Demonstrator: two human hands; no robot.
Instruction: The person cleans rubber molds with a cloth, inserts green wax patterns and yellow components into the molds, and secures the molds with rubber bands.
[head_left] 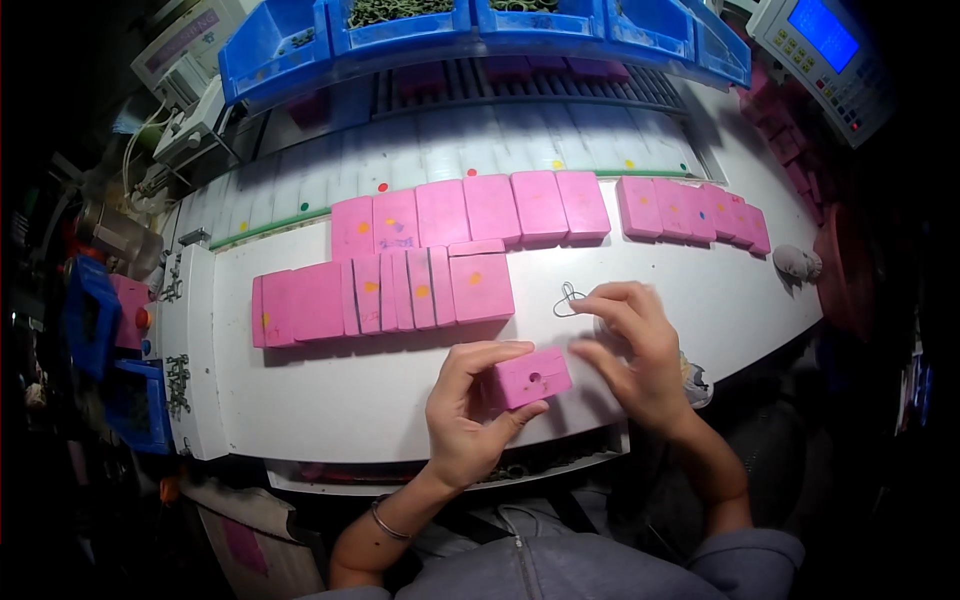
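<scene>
My left hand [463, 420] grips a small pink block [531, 377] between thumb and fingers. The block's near end has a round hole, and a seam runs across it. To its right my right hand [632, 350] is open, thumb well apart from the curled fingers. At its index fingertip is a thin dark loop [562, 303], like a rubber band; whether the finger has hooked it or only touches it, I cannot tell. Beyond my left hand stands a row of pink blocks [318, 305], some with dark bands around them.
Behind are a second pink row [440, 212] and smaller pink blocks [690, 210] at the right. Blue bins [400, 38] stand at the back over a roller rack [530, 95]. A keypad device with blue screen [825, 45] stands far right, metal hooks [178, 383] on the left edge.
</scene>
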